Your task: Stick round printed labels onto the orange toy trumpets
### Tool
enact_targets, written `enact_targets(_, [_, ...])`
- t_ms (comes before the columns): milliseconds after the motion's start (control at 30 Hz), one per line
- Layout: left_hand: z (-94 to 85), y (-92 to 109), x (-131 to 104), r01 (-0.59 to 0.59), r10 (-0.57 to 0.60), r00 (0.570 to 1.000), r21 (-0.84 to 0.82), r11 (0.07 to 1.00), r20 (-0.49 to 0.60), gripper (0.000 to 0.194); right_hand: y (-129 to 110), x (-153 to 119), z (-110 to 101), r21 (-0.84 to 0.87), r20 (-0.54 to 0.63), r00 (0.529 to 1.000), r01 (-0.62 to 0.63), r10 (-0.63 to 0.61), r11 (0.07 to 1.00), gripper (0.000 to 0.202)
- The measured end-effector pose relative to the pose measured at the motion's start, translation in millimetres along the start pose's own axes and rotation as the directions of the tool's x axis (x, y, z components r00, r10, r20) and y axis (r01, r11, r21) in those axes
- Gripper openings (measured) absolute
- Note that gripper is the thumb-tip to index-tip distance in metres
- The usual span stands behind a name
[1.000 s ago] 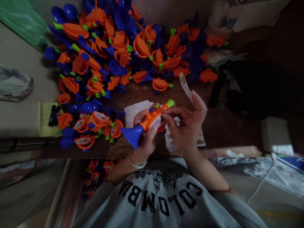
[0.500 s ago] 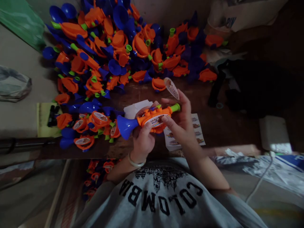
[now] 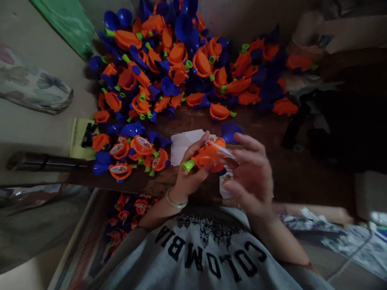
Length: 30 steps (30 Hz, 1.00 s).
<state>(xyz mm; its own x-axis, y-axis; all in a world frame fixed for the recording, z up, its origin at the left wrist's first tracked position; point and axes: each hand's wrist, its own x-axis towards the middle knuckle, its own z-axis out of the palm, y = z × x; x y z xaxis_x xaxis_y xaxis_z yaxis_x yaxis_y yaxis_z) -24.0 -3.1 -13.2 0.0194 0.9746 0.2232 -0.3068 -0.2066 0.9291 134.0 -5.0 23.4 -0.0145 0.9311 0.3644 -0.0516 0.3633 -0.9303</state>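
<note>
My left hand (image 3: pixel 191 173) is closed around an orange toy trumpet (image 3: pixel 208 155). The trumpet's green mouthpiece points toward the lower left, and its blue bell (image 3: pixel 231 133) points to the upper right. At the fingertips of my right hand (image 3: pixel 254 177) is a pale oval sticker (image 3: pixel 222 149), seen nearly edge-on against the trumpet's upper face. The right hand is slightly blurred, its thumb apart from the fingers. Under it lies a sheet of printed stickers (image 3: pixel 225 187), mostly covered. White paper sheets (image 3: pixel 179 149) rest behind my left hand.
A large heap of toy trumpets (image 3: pixel 178 54) fills the back of the brown table (image 3: pixel 290 177). Several trumpets with stickers (image 3: pixel 142 145) are grouped at left, beside a yellow pad (image 3: pixel 78 139). More stickered ones (image 3: pixel 123 215) sit below the table edge. A black bag (image 3: pixel 341 125) lies at right.
The trumpet has been turned end for end: its bell now points right and its mouthpiece left. My right hand has brought the sticker down to the trumpet. The view has shifted left.
</note>
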Motion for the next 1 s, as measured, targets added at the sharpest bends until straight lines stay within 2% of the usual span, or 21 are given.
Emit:
enact_targets(100, [-7.4, 0.3, -1.5, -0.002, 0.000, 1.000, -0.092, 0.996, -0.019, 0.059, -3.5, 10.9, -3.0, 0.110, -0.060, 0.991, -0.113, 0.120, 0.987, 0.017])
enact_targets(233, [-9.2, 3.9, -4.7, 0.015, -0.016, 1.000, -0.136, 0.991, -0.001, 0.062, -3.7, 17.5, 0.5, 0.075, -0.039, 0.972, -0.227, 0.230, 0.971, 0.015])
enact_targets(400, [-3.5, 11.6, -6.1, -0.034, 0.039, 0.999, -0.123, 0.992, 0.038, 0.054, -2.6, 13.7, 7.7, 0.022, -0.044, 0.979, -0.201, 0.201, 0.979, 0.013])
enact_targets(633, [-1.3, 10.8, -7.1, -0.079, 0.080, 0.997, -0.103, 0.992, 0.012, 0.053, -0.2, 11.3, 9.4, -0.003, -0.048, 0.981, -0.188, 0.188, 0.982, 0.014])
enact_targets(800, [1.0, 12.3, -6.2, -0.134, 0.135, 0.991, -0.052, 0.990, 0.020, 0.041, -1.5, 10.7, 11.3, -0.032, -0.040, 0.985, -0.169, 0.167, 0.985, 0.011])
enact_targets(900, [2.7, 12.2, -6.7, -0.146, 0.146, 0.989, -0.020, 0.989, -0.001, 0.037, -1.2, 10.4, 12.3, -0.119, -0.040, 0.993, -0.114, 0.110, 0.986, 0.008])
enact_targets(1000, [4.4, 11.1, -8.1, -0.169, 0.169, 0.986, -0.001, 0.986, -0.015, 0.036, -0.7, 10.9, 13.1, -0.254, -0.043, 0.999, 0.007, -0.018, 0.967, 0.006])
